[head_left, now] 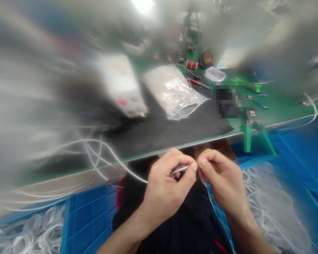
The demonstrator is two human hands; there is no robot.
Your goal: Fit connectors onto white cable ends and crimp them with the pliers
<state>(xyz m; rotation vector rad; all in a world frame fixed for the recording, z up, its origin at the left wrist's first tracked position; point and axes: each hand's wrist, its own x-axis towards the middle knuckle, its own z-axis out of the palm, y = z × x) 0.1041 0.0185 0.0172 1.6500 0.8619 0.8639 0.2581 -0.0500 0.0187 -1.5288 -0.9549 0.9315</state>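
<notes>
In front of my lap, my left hand (172,181) is closed around a white cable (180,169), pinching it near its end between thumb and forefinger. The cable's longer part (122,164) leaves that hand to the left and loops up over the bench edge. Fingertips of my right hand (222,180) are pinched together right beside the left thumb, at the end of the cable. Whatever lies between those right fingertips is hidden.
A clear plastic bag (159,90) lies on a black mat (151,132). Green-handled crimping pliers (254,125) overhang the bench edge, with blue-handled pliers (261,101) behind. Blue crates (86,215) below hold coiled white cables (23,240). More cables (95,165) trail at left. A pixelated patch hides one item.
</notes>
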